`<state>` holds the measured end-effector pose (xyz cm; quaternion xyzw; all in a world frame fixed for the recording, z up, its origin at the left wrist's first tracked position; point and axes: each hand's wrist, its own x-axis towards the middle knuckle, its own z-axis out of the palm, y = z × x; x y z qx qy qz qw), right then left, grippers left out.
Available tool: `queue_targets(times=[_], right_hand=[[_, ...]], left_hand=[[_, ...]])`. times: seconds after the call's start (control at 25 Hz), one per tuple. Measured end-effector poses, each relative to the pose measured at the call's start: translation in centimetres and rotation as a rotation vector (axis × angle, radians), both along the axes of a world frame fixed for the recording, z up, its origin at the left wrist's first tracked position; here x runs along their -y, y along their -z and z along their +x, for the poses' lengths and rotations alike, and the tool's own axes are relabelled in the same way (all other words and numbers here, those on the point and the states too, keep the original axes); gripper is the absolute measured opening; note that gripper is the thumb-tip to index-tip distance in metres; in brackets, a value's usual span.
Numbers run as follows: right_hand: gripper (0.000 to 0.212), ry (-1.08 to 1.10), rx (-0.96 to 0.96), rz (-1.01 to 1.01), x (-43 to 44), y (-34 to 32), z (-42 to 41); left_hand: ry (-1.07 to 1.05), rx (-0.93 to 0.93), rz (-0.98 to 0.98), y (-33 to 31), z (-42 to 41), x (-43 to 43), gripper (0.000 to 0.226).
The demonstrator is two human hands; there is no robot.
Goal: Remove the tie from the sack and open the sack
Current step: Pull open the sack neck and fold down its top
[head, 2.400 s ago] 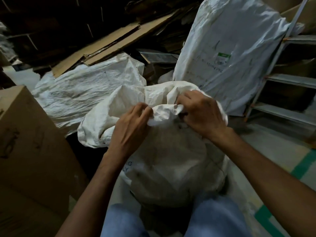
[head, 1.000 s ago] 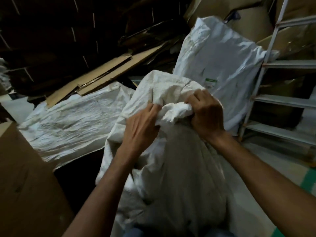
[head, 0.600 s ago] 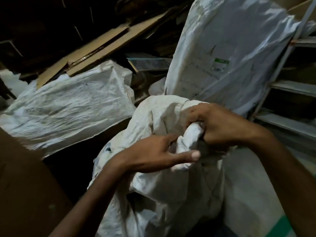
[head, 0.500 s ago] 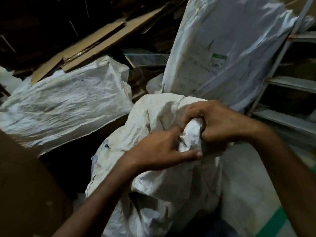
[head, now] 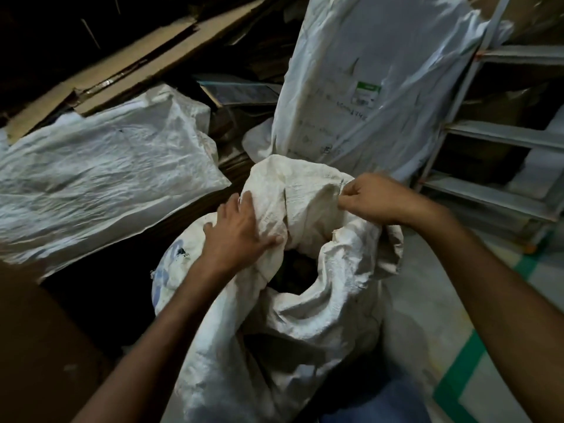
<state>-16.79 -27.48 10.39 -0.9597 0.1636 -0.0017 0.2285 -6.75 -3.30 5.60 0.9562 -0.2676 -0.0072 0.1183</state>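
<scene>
A dirty white woven sack (head: 308, 325) stands in front of me, its mouth now gaping with a dark hole in the middle. My right hand (head: 374, 198) pinches the far right rim of the mouth and holds it up. My left hand (head: 238, 233) lies spread on the left fold of the rim, thumb hooked over the edge. No tie shows anywhere on the sack. The contents inside are too dark to make out.
A tall white sack (head: 375, 80) leans behind, against a grey metal rack (head: 494, 138) on the right. Another white sack (head: 100, 166) lies flat at the left under cardboard sheets (head: 122, 71). A brown carton (head: 39, 346) stands near left. Green floor tape (head: 460, 374) runs at lower right.
The bunched neck that both hands gripped has come apart; my hands have moved away from each other and the sack's mouth now stands open.
</scene>
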Motion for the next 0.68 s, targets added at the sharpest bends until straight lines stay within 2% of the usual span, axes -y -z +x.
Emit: queue_targets(times=[0.04,0.08,0.24,0.32,0.36,0.4,0.44,0.52,0.6,0.68], right_hand=[[0.026,-0.024,-0.038,-0.061,-0.1,0.3,0.5],[0.038,-0.037,-0.081,-0.136,-0.4,0.4,0.7],[0.098,-0.187,0.025,-0.345,-0.7,0.7,3.4],[0.118,-0.344,0.077,-0.350,-1.1,0.9,6.1],[0.119,-0.406,0.094,-0.337,-1.4,1.0,7.6],[0.112,-0.453,0.113,-0.296,-1.5,1.0,9.1],[0.095,-0.485,0.133,-0.221,-1.7,0.6,10.3],[0.049,-0.538,0.149,-0.050,-1.7,-0.2,12.4],[0.023,-0.549,0.123,0.147,-1.6,-0.9,14.0],[0.012,-0.494,0.071,0.365,-1.3,-1.6,15.0]], left_hand=[[-0.003,-0.067,-0.020,0.6,0.8,-0.1,0.111],[0.022,-0.107,-0.063,1.2,1.2,0.1,0.109],[0.229,-0.062,-0.305,0.4,3.4,-0.2,0.058],[0.344,-0.210,-0.417,-1.0,5.1,-0.7,0.054],[0.388,-0.321,-0.469,-1.9,6.0,-1.2,0.053],[0.429,-0.413,-0.497,-2.8,7.2,-1.6,0.052],[0.450,-0.478,-0.497,-3.7,8.3,-2.1,0.053],[0.416,-0.473,-0.469,-5.0,11.3,-2.9,0.056],[0.334,-0.264,-0.380,-6.1,13.7,-3.0,0.058],[0.309,0.003,-0.291,-7.0,14.8,-2.4,0.068]])
